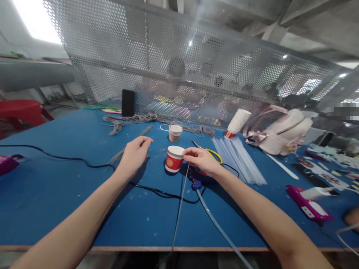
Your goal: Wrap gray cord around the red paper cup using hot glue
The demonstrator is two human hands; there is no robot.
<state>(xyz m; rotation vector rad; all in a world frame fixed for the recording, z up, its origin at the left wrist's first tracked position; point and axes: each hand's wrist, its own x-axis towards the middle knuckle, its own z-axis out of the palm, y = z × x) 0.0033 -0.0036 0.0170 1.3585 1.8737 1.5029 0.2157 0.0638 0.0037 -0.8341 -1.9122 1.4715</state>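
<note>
A red and white paper cup stands upright at the middle of the blue table. My right hand pinches its rim from the right, and a thin grey cord hangs from those fingers toward the table's front edge. My left hand is closed left of the cup, thumb and forefinger together; anything between them is too small to make out. Behind the cup sits a small brown cup with a thin handle. A blue glue gun with a clear stick lies partly under my right hand.
Yellow-handled scissors, clear strips, stacked paper cups and a pale backpack are on the right. Grey cord bundles and a black box stand at the back. A black cable crosses the table.
</note>
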